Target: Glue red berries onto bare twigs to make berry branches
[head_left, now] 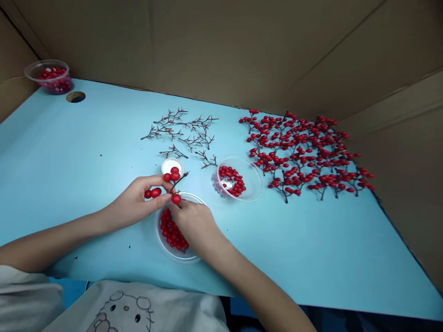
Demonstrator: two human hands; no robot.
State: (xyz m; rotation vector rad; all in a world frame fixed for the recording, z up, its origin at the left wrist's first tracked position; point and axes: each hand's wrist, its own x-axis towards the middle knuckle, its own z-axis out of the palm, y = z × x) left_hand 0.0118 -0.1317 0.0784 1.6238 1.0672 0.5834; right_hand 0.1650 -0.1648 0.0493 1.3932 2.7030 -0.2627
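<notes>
My left hand [140,200] pinches a dark branch [177,180] that bears several red berries [175,174]. Close against it, my right hand [194,221] has its fingers closed at a red berry [176,198] on the branch's lower end; the fingertips are partly hidden. Beneath my hands stands a clear bowl [164,246] with loose red berries inside. Just beyond the left fingers is a small white dish [172,164], partly covered by the berries.
Another clear cup [254,184] with berries stands right of centre. Bare branches [183,131] lie behind. Many berried branches [304,152] cover the back right. A tub of red pieces [55,80] stands at the far left, near a hole [75,97]. Cardboard walls [221,50] enclose the blue table [311,258].
</notes>
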